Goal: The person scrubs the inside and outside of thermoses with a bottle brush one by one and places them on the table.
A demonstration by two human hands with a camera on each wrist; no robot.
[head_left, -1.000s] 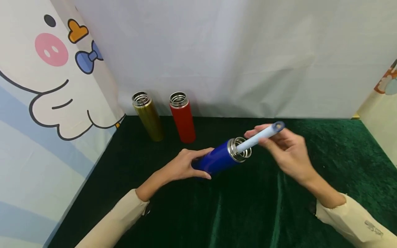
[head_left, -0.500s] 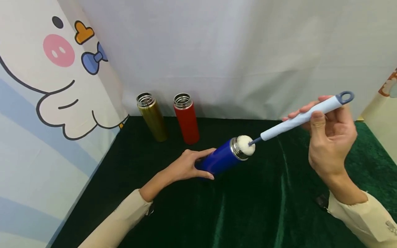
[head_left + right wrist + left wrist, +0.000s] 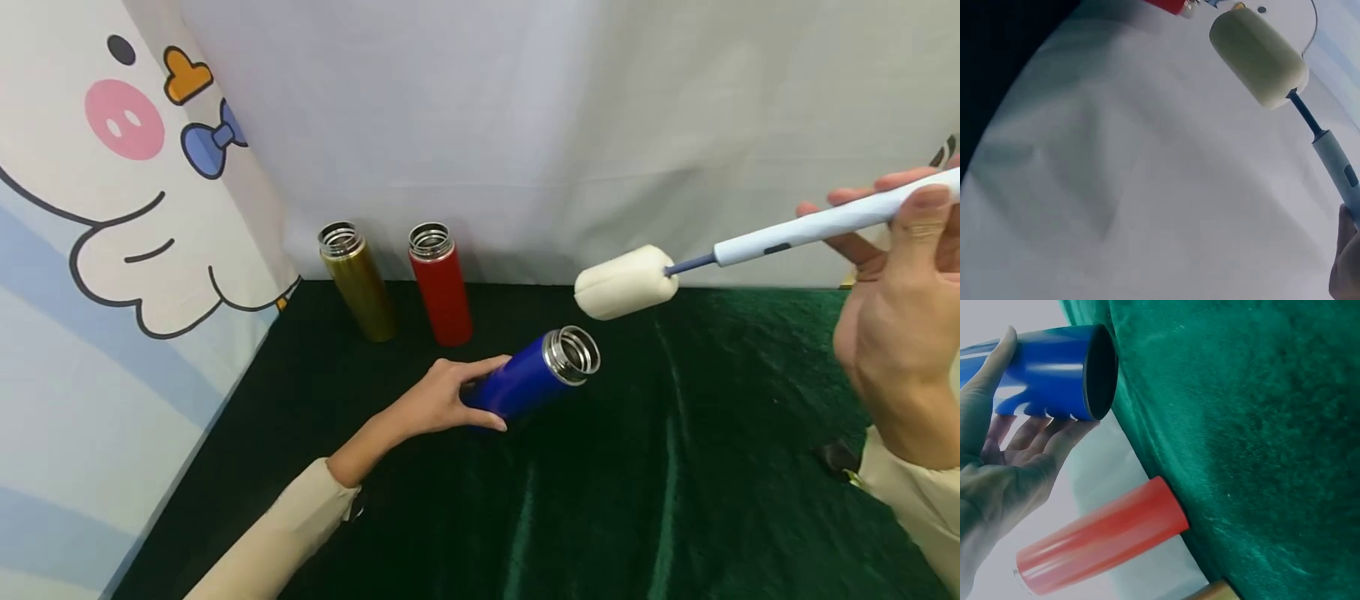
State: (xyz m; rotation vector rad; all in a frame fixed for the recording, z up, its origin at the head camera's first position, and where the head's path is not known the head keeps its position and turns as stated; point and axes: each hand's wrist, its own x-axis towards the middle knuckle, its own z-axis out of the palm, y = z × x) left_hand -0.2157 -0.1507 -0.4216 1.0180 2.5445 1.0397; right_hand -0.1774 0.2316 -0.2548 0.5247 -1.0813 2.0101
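Note:
My left hand [image 3: 435, 404] grips a blue bottle [image 3: 517, 385] around its body; the bottle tilts to the right with its open steel mouth facing up and right. In the left wrist view its dark base [image 3: 1102, 374] hangs above the cloth. At the right edge of the head view, my right hand [image 3: 903, 317] pinches the pale blue handle of a sponge bottle brush [image 3: 825, 221]. The brush's cream sponge head [image 3: 626, 283] is just above the bottle's mouth, apart from it. Part of the right hand is cut off by the frame.
A gold bottle [image 3: 362, 292] and a red bottle [image 3: 442, 296], both uncapped, stand at the back left. Dark green cloth [image 3: 600, 500] covers the table. A white curtain [image 3: 525, 125] hangs behind, and a cartoon-printed panel [image 3: 112, 250] is at the left.
The brush has come out of the blue bottle's mouth, its sponge head now fully exposed. My right hand has moved up and right with it, while the left hand has stayed nearly in place.

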